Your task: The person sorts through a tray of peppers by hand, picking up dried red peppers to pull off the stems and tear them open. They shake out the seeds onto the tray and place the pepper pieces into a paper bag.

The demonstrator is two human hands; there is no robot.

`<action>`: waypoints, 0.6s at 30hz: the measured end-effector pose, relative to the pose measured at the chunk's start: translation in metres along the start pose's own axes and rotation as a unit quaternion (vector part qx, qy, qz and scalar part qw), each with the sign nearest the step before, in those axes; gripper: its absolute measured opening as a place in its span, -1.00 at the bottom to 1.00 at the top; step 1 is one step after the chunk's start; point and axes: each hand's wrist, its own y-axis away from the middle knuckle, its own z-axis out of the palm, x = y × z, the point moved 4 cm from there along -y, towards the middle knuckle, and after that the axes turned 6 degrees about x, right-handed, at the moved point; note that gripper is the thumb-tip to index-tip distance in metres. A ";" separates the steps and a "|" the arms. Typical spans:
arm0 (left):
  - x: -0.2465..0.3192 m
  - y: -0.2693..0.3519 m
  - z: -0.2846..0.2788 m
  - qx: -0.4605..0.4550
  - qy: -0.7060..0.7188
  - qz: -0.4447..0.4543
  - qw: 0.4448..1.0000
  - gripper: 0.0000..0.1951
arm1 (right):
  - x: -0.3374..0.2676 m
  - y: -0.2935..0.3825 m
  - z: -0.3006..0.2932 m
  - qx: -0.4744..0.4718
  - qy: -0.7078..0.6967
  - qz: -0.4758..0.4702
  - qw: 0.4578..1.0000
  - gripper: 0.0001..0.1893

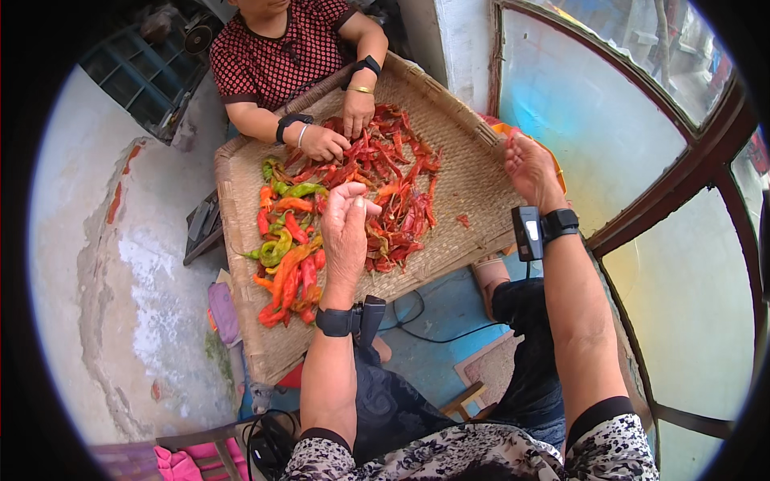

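A large woven tray (469,198) holds a heap of dried red chili peppers (397,162) and, on its left side, plump red, orange and green peppers (289,258). My left hand (346,222) is raised over the peppers, fingers curled and thumb up; I cannot tell whether something is between the fingers. Beyond the tray's right rim, my right hand (529,165) pinches a small reddish piece, likely of chili, above an orange-yellow container (556,162) that it partly hides. Black devices are strapped to both my wrists.
Across the tray sits another person (283,54), both hands in the dried chilies. A framed glass window (589,102) stands close on the right, a worn plaster wall (150,270) on the left. A black cable (445,341) runs over the blue floor below the tray.
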 end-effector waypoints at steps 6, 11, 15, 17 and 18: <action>-0.005 -0.008 -0.005 0.011 0.121 0.000 0.993 -0.75 | -0.005 0.001 -0.001 0.071 -0.081 0.012 0.994 -0.76; -0.001 -0.003 -0.006 0.010 0.136 -0.002 0.991 -0.76 | 0.023 0.058 0.069 -0.139 0.236 -0.044 0.961 -0.76; 0.007 0.003 0.002 -0.025 0.077 0.032 0.996 -0.75 | 0.075 0.100 0.097 -0.311 0.292 0.144 0.893 -0.54; 0.010 0.007 0.016 -0.094 0.068 0.013 0.993 -0.74 | 0.088 0.093 0.090 -0.275 0.199 0.176 0.924 -0.65; 0.013 0.009 0.017 -0.121 0.047 0.006 0.992 -0.72 | 0.090 0.092 0.091 -0.274 0.197 0.177 0.924 -0.65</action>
